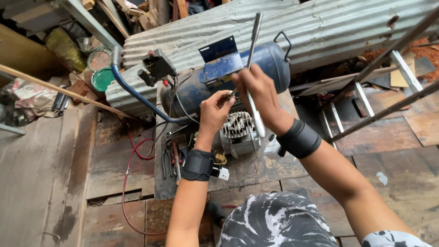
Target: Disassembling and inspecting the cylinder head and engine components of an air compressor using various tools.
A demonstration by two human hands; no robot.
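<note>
- Nearest to you, your patterned shirt fills the bottom of the view, and both forearms rise from it toward the work, each with a black wrist band.
- Your left hand is raised in front of the machine, with its grip pinched shut on the lower tip of the long metal tool. What exactly sits between those fingertips is too small to tell.
- Your right hand is closed around the same tool at mid-shaft. The shaft runs up and slightly right, and its square head stands clear above the blue tank. A white handle hangs down below that fist.
- So the tool is in the air, held by both hands just above the finned cylinder head, and it touches no part of the machine.
- I judge the step in hand to be readying the tool, fitting or adjusting something at its tip, not yet working on the compressor.
- The next move likely calls for a steady left pinch while the right hand keeps the shaft from swinging. After that, bring the tip down squarely onto a fastener on the cylinder head.
- Left of the head, pliers and other hand tools lie on the dark wooden platform, with a red hose looping onto the floorboards.
- Beyond the tank, a blue hose curves up past a black pressure switch, with the corrugated metal sheet behind.
</note>
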